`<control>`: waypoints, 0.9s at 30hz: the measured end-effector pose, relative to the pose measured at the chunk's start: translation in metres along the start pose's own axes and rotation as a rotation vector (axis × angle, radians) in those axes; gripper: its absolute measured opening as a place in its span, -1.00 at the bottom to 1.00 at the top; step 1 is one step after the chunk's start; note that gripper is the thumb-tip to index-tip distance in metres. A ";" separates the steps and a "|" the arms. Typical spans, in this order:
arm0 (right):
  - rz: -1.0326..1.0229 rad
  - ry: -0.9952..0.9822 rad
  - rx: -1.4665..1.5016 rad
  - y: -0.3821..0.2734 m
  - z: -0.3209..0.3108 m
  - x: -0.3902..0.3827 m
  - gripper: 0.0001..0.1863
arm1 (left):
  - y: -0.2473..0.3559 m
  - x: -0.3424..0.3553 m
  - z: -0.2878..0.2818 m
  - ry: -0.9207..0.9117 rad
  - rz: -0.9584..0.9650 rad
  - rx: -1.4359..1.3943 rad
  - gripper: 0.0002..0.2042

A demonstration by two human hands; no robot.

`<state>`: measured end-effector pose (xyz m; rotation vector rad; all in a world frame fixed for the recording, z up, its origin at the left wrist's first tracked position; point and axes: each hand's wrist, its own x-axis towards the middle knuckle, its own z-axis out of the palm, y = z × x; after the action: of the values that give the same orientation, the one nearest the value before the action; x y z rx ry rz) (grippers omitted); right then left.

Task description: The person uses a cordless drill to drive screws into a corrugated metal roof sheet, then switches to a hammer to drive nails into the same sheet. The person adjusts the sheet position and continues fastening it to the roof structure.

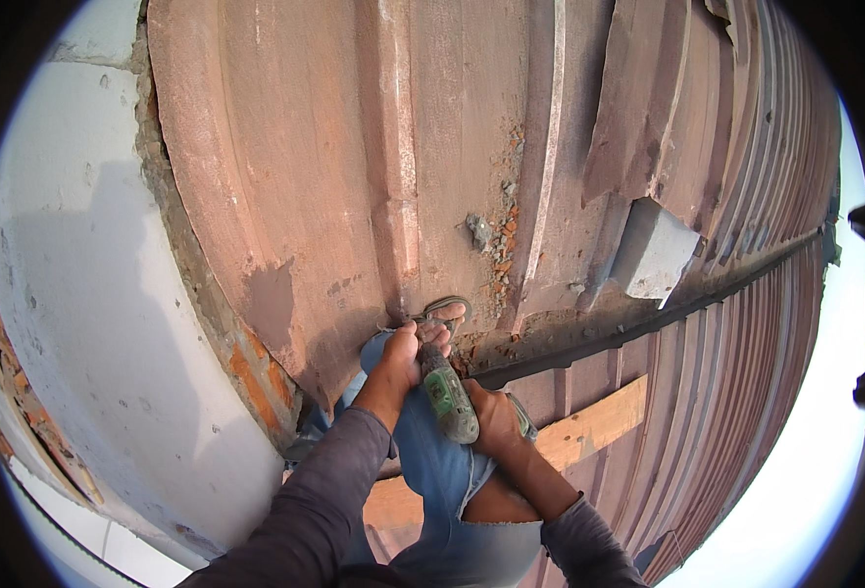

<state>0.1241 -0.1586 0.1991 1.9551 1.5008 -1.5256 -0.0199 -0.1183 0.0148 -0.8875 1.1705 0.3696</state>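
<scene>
My right hand (497, 419) is wrapped round the handle of a green and black power drill (444, 396). The drill's front end points away from me, toward the reddish-brown ribbed metal sheet (324, 216). My left hand (402, 358) is closed at the drill's front end, its fingertips pinched together close to the sheet's near edge. Whatever sits in that pinch is too small to make out. Just beyond the hands, a sandalled foot (446, 316) rests near the lower end of a raised rib.
A pale plastered wall (109, 294) with exposed brick runs along the left. Mortar and brick rubble (496, 240) lies on the sheet. A dark gutter edge (589, 351) crosses to the right, a wooden plank (594, 421) below it. A whitish block (660, 253) sits beside lifted sheets.
</scene>
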 end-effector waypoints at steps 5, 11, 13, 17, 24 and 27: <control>-0.017 0.163 0.226 0.007 0.001 -0.004 -0.46 | 0.006 0.012 0.008 0.049 0.022 0.042 -0.46; -0.006 0.309 0.279 0.012 0.003 -0.012 -0.49 | 0.004 0.020 0.012 0.042 0.032 0.098 -0.70; -0.064 0.330 0.304 0.013 0.003 -0.014 -0.54 | 0.003 0.017 0.012 0.058 0.049 0.127 -0.72; -0.087 0.323 0.356 0.012 0.001 -0.017 -0.62 | 0.006 0.009 0.008 0.004 0.082 0.087 -0.70; -0.080 0.207 0.217 0.007 0.002 -0.018 -0.52 | 0.010 0.005 -0.002 -0.046 0.072 0.038 -0.70; -0.121 0.230 0.158 0.004 0.003 -0.017 -0.45 | 0.010 0.005 -0.005 -0.039 0.115 0.137 -0.69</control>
<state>0.1273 -0.1719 0.2103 2.2333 1.6621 -1.5540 -0.0278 -0.1162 0.0055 -0.6938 1.1991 0.3933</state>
